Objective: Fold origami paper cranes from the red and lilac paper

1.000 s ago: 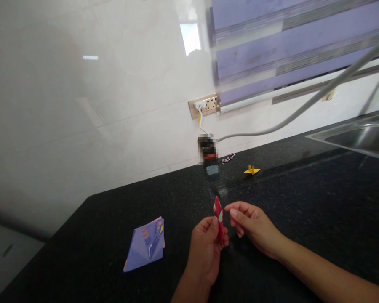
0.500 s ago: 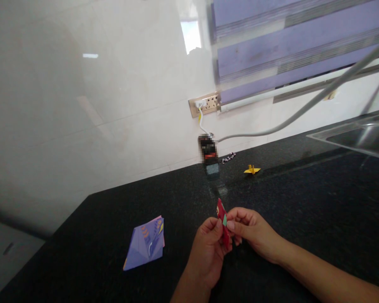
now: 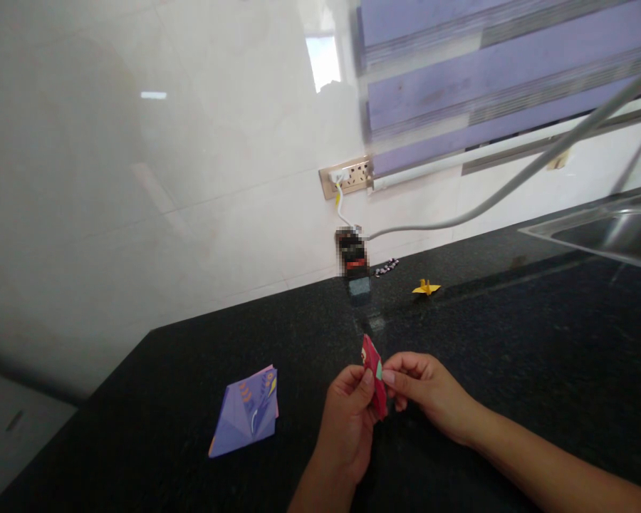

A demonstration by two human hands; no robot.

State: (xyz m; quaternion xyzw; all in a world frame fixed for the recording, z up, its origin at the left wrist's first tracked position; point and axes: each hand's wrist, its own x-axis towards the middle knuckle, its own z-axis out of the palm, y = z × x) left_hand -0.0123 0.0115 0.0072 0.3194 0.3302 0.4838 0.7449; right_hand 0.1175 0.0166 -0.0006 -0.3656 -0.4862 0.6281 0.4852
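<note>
A small folded red patterned paper [image 3: 374, 365] stands on edge between my two hands, just above the black countertop [image 3: 513, 342]. My left hand [image 3: 347, 420] pinches its lower part from the left, fingers closed. From the right, my right hand [image 3: 424, 392] pinches the same piece with thumb and forefinger.
A folded purple paper [image 3: 248, 413] lies on the counter to the left of my hands. A small yellow paper crane [image 3: 426, 288] sits farther back, near a dark blurred object [image 3: 352, 260] by the wall. A metal sink [image 3: 603, 228] is at the far right, and a cable runs from a wall socket [image 3: 347, 177].
My right hand, apart from the red paper a second ago, has closed in and pinched it. Both hands have stayed almost in place since.
</note>
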